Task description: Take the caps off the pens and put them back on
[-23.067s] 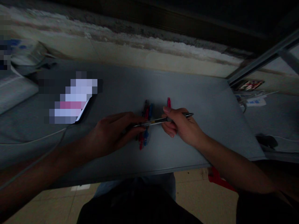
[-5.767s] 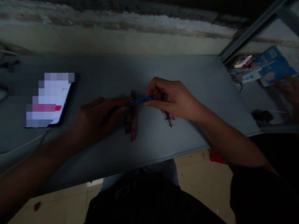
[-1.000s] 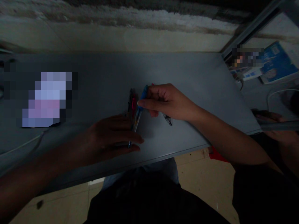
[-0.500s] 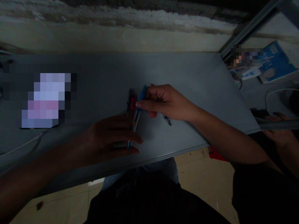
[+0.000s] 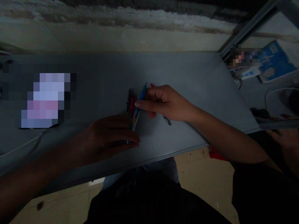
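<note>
Blue pen (image 5: 140, 99) under right fingers (image 5: 146, 105), lower end beneath left fingers (image 5: 130, 140).

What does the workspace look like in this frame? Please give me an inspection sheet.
Surface: grey desk, dimly lit.
Job's things: blue pen held at a slant; dark and red pens lying beside it; slim pen under the right hand.
Clutter: blurred phone on the desk; blue booklet beyond its far right corner.
Hands: right hand pinches the blue pen; left hand has its fingers across the pen's lower end.
Cables: white cable at left; another at right.
Surroundings: stained wall, metal frame, tiled floor, co-worker's hand at far right.
</note>
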Motion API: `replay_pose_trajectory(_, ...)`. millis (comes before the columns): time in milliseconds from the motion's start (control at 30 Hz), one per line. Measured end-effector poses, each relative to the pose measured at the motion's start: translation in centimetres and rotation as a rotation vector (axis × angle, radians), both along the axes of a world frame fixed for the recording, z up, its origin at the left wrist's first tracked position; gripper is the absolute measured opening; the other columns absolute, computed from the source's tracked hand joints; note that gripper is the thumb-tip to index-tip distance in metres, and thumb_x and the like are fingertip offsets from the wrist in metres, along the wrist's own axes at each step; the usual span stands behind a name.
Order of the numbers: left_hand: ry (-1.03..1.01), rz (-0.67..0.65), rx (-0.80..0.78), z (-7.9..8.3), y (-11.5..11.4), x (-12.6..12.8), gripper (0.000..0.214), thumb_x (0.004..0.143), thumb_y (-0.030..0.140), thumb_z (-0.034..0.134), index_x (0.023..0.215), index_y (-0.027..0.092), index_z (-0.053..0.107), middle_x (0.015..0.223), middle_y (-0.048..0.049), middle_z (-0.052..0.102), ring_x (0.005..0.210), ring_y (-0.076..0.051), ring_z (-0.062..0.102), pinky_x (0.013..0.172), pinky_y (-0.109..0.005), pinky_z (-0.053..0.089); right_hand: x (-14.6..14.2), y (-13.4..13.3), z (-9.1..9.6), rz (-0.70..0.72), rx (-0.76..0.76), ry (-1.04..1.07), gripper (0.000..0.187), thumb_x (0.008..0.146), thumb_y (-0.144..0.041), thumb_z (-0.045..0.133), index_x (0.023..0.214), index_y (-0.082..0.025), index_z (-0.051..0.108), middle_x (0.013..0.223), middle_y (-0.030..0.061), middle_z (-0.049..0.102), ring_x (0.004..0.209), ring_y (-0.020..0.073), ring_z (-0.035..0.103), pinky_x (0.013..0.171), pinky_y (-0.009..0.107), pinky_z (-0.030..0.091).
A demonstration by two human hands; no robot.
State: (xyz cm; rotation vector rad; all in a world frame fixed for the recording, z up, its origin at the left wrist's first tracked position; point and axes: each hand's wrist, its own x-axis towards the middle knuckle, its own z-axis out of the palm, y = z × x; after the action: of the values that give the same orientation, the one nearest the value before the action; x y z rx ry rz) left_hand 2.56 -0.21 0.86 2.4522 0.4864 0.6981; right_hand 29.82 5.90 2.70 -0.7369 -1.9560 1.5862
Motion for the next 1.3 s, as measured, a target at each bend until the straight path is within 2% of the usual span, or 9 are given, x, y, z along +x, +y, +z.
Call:
replay_pose_trajectory(100, 0.005, 0.046, 0.031, 0.0, -0.4, 0.1, 0.015, 0.12, 0.029, 0.067, 0.129, 0.028, 0.079, 0.11, -0.0022, 0.079, 0.101, -0.017, 0.076, 0.09, -0.027, 0.063, 0.0, -0.1, 0.1, -0.019, 0.0, 0.009, 0.055, 0.108, -0.064, 0.076, 0.079, -0.02, 0.057, 0.068, -0.0039, 0.064, 0.062, 0.0075, 0.053, 0.066, 0.023, 0.045)
replay_pose_trajectory(167, 0.032, 0.119, 0.018, 0.0, -0.7, 0.0, 0.032, 0.119, 0.037, 0.069, 0.15, 0.027, 0.071, 0.118, -0.0034, 0.078, 0.103, -0.017, 0.076, 0.093, -0.026, 0.064, 0.3, 0.0, 0.2, -0.091, 0.025, 0.007, 0.053, 0.11, -0.062, 0.072, 0.081, -0.021, 0.056, 0.067, -0.0039, 0.061, 0.062, 0.0088, 0.053, 0.062, 0.024, 0.041)
replay_pose_trajectory(300, 0.12, 0.24, 0.081, -0.4, -0.6, -0.3, 0.051, 0.121, 0.041, 0.066, 0.167, 0.024, 0.054, 0.117, -0.004, 0.074, 0.101, -0.018, 0.072, 0.096, -0.03, 0.063, 1.2, 0.6, 1.0, -0.327, 0.286, -0.237, 0.046, 0.111, -0.045, 0.071, 0.076, -0.022, 0.052, 0.067, -0.0027, 0.057, 0.067, 0.0115, 0.051, 0.066, 0.028, 0.036)
replay_pose_trajectory(433, 0.258, 0.273, 0.314, -0.9, 0.6, -0.4, 0.038, 0.121, 0.044, 0.061, 0.152, 0.023, 0.068, 0.123, -0.0092, 0.074, 0.11, -0.028, 0.07, 0.1, -0.044, 0.062, 1.7, 1.2, 1.4, -0.466, 0.531, -0.567, 0.043, 0.107, -0.03, 0.074, 0.072, -0.022, 0.05, 0.068, -0.0017, 0.056, 0.068, 0.0125, 0.048, 0.072, 0.032, 0.032)
replay_pose_trajectory(567, 0.31, 0.245, 0.331, -0.9, 1.3, -0.3, 0.036, 0.122, 0.049, 0.056, 0.129, 0.023, 0.08, 0.114, -0.0092, 0.075, 0.104, -0.029, 0.068, 0.093, -0.044, 0.06, 1.3, 1.2, 1.1, -0.391, 0.543, -0.816, 0.04, 0.113, -0.039, 0.066, 0.078, -0.02, 0.059, 0.074, 0.0026, 0.062, 0.069, 0.0154, 0.049, 0.073, 0.034, 0.03)
replay_pose_trajectory(700, 0.3, 0.258, 0.342, -0.6, 1.1, -0.1, 0.037, 0.122, 0.05, 0.054, 0.117, 0.022, 0.078, 0.107, -0.0076, 0.076, 0.099, -0.028, 0.07, 0.089, -0.041, 0.057, 1.0, 0.8, 0.9, -0.29, 0.551, -0.942, 0.03, 0.115, -0.042, 0.065, 0.101, -0.017, 0.073, 0.088, 0.0075, 0.074, 0.077, 0.02, 0.059, 0.073, 0.034, 0.03)
replay_pose_trajectory(833, 0.343, 0.328, 0.286, -0.5, 0.8, 0.2, 0.031, 0.119, 0.047, 0.059, 0.111, 0.021, 0.074, 0.105, -0.0068, 0.076, 0.093, -0.027, 0.072, 0.088, -0.042, 0.057, 0.9, 0.4, 1.3, -0.283, 0.562, -1.009, 0.025, 0.115, -0.04, 0.067, 0.116, -0.016, 0.074, 0.096, 0.0096, 0.079, 0.086, 0.0237, 0.07, 0.07, 0.034, 0.027)
replay_pose_trajectory(1067, 0.323, 0.465, 0.228, -0.4, 0.4, 0.2, 0.014, 0.109, 0.026, 0.054, 0.116, 0.022, 0.066, 0.095, -0.0018, 0.073, 0.077, -0.019, 0.07, 0.071, -0.03, 0.05, 1.0, 0.3, 1.3, -0.233, 0.596, -0.859, 0.02, 0.115, -0.036, 0.068, 0.115, -0.016, 0.071, 0.089, 0.0035, 0.072, 0.077, 0.018, 0.063, 0.071, 0.032, 0.032)
replay_pose_trajectory(1300, 0.138, 0.664, 0.103, -0.3, -0.1, 0.2, 0.021, 0.104, 0.031, 0.065, 0.124, 0.024, 0.064, 0.088, 0.0041, 0.073, 0.065, -0.013, 0.068, 0.061, -0.023, 0.05, 1.1, 0.0, 0.6, -0.029, 0.587, -0.45, 0.028, 0.115, -0.035, 0.072, 0.093, -0.018, 0.064, 0.069, -0.0073, 0.055, 0.065, 0.0099, 0.051, 0.074, 0.028, 0.035)
